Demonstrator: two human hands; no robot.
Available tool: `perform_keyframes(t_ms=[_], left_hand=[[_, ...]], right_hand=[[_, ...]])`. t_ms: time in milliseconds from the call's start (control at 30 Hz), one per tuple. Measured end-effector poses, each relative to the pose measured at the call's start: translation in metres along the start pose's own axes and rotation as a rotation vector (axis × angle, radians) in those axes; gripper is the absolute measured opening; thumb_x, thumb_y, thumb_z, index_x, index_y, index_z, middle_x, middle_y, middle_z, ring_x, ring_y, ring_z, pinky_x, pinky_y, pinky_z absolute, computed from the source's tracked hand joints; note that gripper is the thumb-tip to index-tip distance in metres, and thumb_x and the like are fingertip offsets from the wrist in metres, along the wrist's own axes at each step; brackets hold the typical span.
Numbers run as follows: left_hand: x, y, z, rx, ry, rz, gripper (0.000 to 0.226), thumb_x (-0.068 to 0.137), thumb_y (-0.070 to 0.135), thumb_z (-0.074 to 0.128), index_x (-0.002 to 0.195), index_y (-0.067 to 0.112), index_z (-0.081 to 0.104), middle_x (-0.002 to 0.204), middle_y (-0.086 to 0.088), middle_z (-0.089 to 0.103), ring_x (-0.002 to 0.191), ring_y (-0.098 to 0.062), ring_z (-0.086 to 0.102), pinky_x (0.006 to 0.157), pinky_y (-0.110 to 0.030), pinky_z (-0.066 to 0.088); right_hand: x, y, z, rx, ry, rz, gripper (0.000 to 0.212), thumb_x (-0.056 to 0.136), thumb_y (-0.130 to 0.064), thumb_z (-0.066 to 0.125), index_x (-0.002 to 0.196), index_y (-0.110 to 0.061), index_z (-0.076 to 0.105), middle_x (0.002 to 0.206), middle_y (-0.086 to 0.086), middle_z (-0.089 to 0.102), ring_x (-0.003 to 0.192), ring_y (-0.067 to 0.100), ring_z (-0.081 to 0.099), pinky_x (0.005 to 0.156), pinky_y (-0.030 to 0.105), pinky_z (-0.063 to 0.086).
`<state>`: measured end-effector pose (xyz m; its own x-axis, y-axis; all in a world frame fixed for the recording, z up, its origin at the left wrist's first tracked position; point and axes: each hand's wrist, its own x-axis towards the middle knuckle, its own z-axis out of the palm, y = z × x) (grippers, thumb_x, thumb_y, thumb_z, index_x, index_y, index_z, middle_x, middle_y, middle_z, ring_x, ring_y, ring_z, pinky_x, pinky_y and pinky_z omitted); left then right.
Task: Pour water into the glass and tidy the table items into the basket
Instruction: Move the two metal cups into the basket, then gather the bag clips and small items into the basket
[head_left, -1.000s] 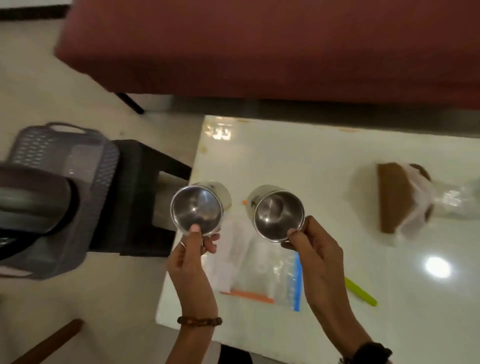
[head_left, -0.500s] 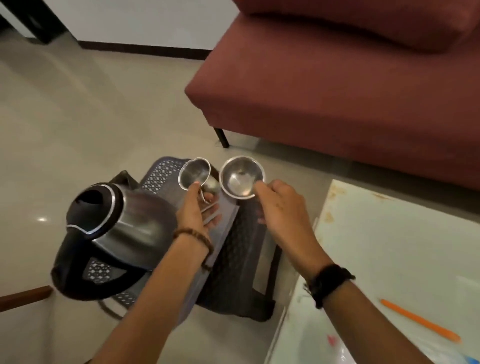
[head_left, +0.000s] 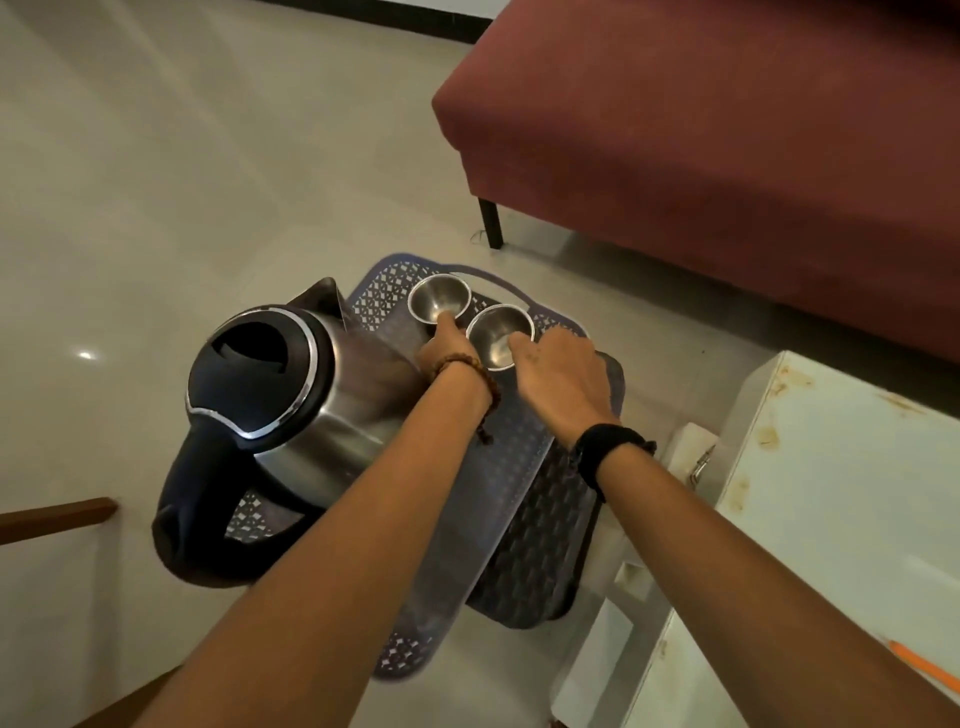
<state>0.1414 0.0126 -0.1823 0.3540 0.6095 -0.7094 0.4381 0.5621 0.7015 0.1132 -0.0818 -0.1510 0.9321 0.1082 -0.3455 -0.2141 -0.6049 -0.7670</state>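
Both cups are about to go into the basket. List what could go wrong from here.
1. The kettle fills the basket's left side, so the left hand's cup could knock its body.
2. Each steel cup is pinched only at the rim; the right hand's cup might slip from that grip or clash with the other cup.

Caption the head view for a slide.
Left hand and right hand each lower a steel cup into the basket beside the kettle.

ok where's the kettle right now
In the head view the kettle sits at centre-left in the basket, just left of the left hand and its steel cup.
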Motion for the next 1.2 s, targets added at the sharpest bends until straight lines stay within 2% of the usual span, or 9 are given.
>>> perform_keyframes(t_ms=[133, 333, 467, 533, 600, 700, 900, 1033, 1200], left_hand=[[0.003, -0.006, -0.001, 0.021, -0.009, -0.007, 0.037, 0.088, 0.024, 0.05, 0.055, 0.007, 0.049, 0.06, -0.006, 0.052, 0.057, -0.02, 0.05, 0.062, -0.03, 0.046], [0.015, -0.006, -0.01, 0.094, -0.027, 0.047, 0.038, 0.092, 0.023, 0.042, 0.057, 0.011, 0.048, 0.062, -0.004, 0.051, 0.057, -0.015, 0.043, 0.079, -0.034, 0.043], [0.023, -0.004, -0.015, 0.135, -0.072, 0.024, 0.037, 0.093, 0.023, 0.042, 0.061, 0.008, 0.049, 0.033, 0.001, 0.053, 0.054, -0.016, 0.042, 0.06, -0.029, 0.042], [0.02, -0.004, -0.014, 0.166, -0.09, 0.023, 0.024, 0.093, 0.025, 0.047, 0.085, 0.004, 0.057, 0.068, -0.007, 0.068, 0.071, -0.022, 0.056, 0.071, -0.035, 0.049], [0.011, -0.008, -0.016, 0.244, -0.042, 0.037, 0.045, 0.088, 0.026, 0.056, 0.123, -0.001, 0.043, 0.122, -0.018, 0.055, 0.108, -0.031, 0.055, 0.097, -0.043, 0.045], [-0.034, -0.015, -0.022, 0.366, 0.005, 0.286, 0.046, 0.085, 0.016, 0.06, 0.122, 0.008, 0.033, 0.134, -0.02, 0.043, 0.111, -0.027, 0.049, 0.101, -0.037, 0.039], [-0.156, -0.095, -0.051, 0.538, -0.453, 0.831, 0.035, 0.088, 0.007, 0.05, 0.115, 0.029, 0.044, 0.12, 0.009, 0.051, 0.115, -0.002, 0.047, 0.101, -0.025, 0.039], [-0.227, -0.183, -0.061, 0.757, -0.742, 0.654, 0.037, 0.092, 0.011, 0.045, 0.117, 0.038, 0.041, 0.128, 0.01, 0.051, 0.119, -0.001, 0.047, 0.105, -0.015, 0.033], [-0.273, -0.288, -0.073, 1.154, -1.171, 0.779, 0.046, 0.095, 0.02, 0.038, 0.135, 0.038, 0.027, 0.147, 0.028, 0.008, 0.137, 0.011, -0.002, 0.11, -0.006, 0.001]], right_hand=[[0.006, 0.009, 0.002, -0.151, 0.012, 0.031, 0.043, 0.093, -0.027, 0.04, 0.053, -0.016, 0.031, 0.058, 0.001, 0.041, 0.063, 0.023, 0.042, 0.051, 0.031, 0.028], [0.011, 0.011, -0.001, -0.213, -0.021, 0.045, 0.038, 0.094, -0.023, 0.037, 0.056, -0.015, 0.038, 0.092, 0.019, 0.072, 0.087, 0.036, 0.063, 0.082, 0.04, 0.05], [0.008, 0.012, -0.002, -0.22, -0.005, 0.044, 0.026, 0.095, -0.017, 0.038, 0.081, -0.007, 0.057, 0.094, 0.02, 0.072, 0.088, 0.036, 0.065, 0.078, 0.035, 0.048], [0.006, 0.012, -0.004, -0.218, 0.016, 0.02, 0.021, 0.095, -0.014, 0.041, 0.09, -0.005, 0.059, 0.095, 0.02, 0.071, 0.087, 0.035, 0.066, 0.075, 0.035, 0.049], [0.002, 0.012, -0.006, -0.216, 0.04, -0.016, 0.018, 0.095, -0.01, 0.042, 0.098, -0.001, 0.057, 0.098, 0.02, 0.069, 0.088, 0.035, 0.065, 0.071, 0.034, 0.047], [-0.015, 0.017, -0.014, -0.15, 0.12, -0.092, 0.022, 0.093, -0.005, 0.043, 0.113, -0.003, 0.053, 0.111, 0.016, 0.065, 0.092, 0.031, 0.063, 0.073, 0.033, 0.049], [-0.108, 0.076, -0.053, 0.127, 0.264, -0.113, 0.015, 0.095, -0.016, 0.047, 0.106, -0.019, 0.057, 0.104, -0.003, 0.063, 0.083, 0.004, 0.056, 0.072, 0.006, 0.042], [-0.188, 0.157, -0.092, 0.179, 0.314, 0.146, 0.019, 0.093, -0.016, 0.05, 0.1, -0.033, 0.056, 0.093, -0.015, 0.065, 0.076, 0.004, 0.061, 0.074, 0.024, 0.051], [-0.281, 0.268, -0.156, 0.156, 0.456, 0.524, 0.033, 0.088, -0.008, 0.055, 0.086, -0.041, 0.057, 0.075, -0.011, 0.067, 0.065, 0.013, 0.065, 0.071, 0.046, 0.055]])
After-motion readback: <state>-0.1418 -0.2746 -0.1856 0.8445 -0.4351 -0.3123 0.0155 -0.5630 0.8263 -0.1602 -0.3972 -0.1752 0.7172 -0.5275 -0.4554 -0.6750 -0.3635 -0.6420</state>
